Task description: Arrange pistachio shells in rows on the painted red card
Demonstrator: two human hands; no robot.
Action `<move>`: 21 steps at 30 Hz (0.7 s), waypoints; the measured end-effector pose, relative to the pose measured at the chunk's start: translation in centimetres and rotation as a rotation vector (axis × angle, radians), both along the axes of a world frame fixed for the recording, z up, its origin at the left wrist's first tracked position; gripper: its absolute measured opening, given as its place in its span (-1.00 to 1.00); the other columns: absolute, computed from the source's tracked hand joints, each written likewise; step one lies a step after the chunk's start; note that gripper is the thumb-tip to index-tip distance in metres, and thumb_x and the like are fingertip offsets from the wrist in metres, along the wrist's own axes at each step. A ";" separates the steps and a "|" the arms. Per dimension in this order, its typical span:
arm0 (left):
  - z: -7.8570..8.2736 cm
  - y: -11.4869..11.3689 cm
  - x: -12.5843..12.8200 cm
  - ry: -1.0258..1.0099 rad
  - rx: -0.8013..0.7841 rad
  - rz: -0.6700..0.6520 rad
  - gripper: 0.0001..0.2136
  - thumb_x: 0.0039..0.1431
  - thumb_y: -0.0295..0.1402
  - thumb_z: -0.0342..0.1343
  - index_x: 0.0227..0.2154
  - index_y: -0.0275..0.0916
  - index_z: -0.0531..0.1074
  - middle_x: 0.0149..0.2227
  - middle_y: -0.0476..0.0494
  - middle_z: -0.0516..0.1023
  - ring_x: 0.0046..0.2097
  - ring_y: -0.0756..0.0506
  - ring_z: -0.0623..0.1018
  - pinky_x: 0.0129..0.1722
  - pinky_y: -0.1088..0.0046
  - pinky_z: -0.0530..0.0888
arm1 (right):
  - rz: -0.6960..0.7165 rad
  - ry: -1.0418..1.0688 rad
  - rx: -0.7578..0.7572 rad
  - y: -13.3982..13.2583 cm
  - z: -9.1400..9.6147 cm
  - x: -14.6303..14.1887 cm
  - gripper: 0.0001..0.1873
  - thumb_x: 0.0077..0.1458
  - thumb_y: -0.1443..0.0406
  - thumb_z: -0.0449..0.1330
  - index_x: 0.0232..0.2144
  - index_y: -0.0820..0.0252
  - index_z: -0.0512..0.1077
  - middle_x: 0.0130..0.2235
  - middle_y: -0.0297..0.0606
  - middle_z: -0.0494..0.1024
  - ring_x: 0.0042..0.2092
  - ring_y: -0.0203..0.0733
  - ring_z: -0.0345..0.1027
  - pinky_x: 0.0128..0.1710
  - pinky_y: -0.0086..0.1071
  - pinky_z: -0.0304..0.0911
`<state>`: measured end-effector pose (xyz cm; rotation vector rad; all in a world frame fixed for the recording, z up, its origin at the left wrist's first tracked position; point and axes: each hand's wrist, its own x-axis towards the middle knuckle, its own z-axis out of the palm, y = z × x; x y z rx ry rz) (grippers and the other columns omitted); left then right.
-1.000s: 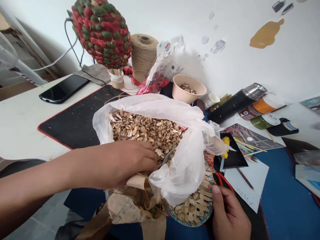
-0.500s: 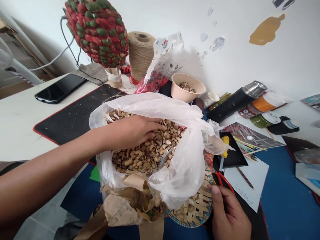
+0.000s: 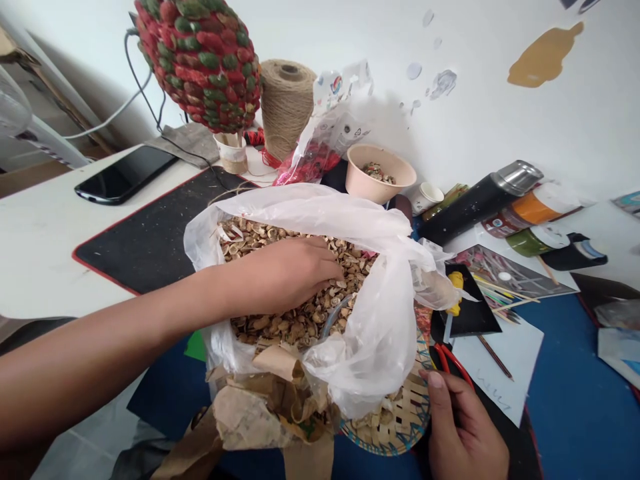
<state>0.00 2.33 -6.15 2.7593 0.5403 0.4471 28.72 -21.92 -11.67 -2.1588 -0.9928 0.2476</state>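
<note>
- Pushed the bent fingers of the left hand down among the nut shells, tips buried; could not tell whether any were gripped.
- Found the shells heaped in an open plastic bag, mid-scene, atop a woven tray.
- Laid the right hand at the tray's near right rim, thumb against it; could not tell whether clasped.
- Saw red scissors just right of that thumb, a pink bowl beyond the bag.

Counter: phone at 10 o'clock, twine spool at 12, bowl near 1, flask at 2.
</note>
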 end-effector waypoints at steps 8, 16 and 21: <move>-0.9 1.6 3.3 0.081 0.096 -0.066 -0.86 0.55 -0.53 0.28 -0.05 -0.25 0.74 -0.06 -0.23 0.81 0.04 -0.28 0.74 0.09 0.20 0.62 | 0.000 0.032 -0.004 -0.1 0.0 0.0 -0.10 0.30 -0.59 0.27 -0.18 0.07 0.76 -0.14 -0.19 0.87 -0.07 0.11 0.74 0.01 -0.27 0.53; -0.4 1.6 2.8 0.031 -0.053 0.052 -0.81 0.61 -0.46 0.18 -0.15 -0.20 0.69 -0.14 -0.16 0.80 -0.10 -0.19 0.73 -0.06 0.28 0.57 | 0.025 0.015 0.007 -0.1 0.1 0.1 -0.12 0.33 -0.58 0.26 -0.20 0.06 0.76 -0.18 -0.18 0.86 -0.11 0.10 0.76 -0.04 -0.29 0.58; 0.8 1.9 0.5 -0.111 -0.239 0.109 -0.89 0.53 -0.44 0.24 -0.11 -0.17 0.68 -0.13 -0.07 0.82 -0.15 -0.12 0.73 -0.09 0.37 0.53 | 0.028 0.016 0.003 -0.2 -0.1 0.1 -0.11 0.36 -0.56 0.26 -0.18 0.09 0.78 -0.12 -0.15 0.88 -0.09 0.12 0.74 0.00 -0.26 0.53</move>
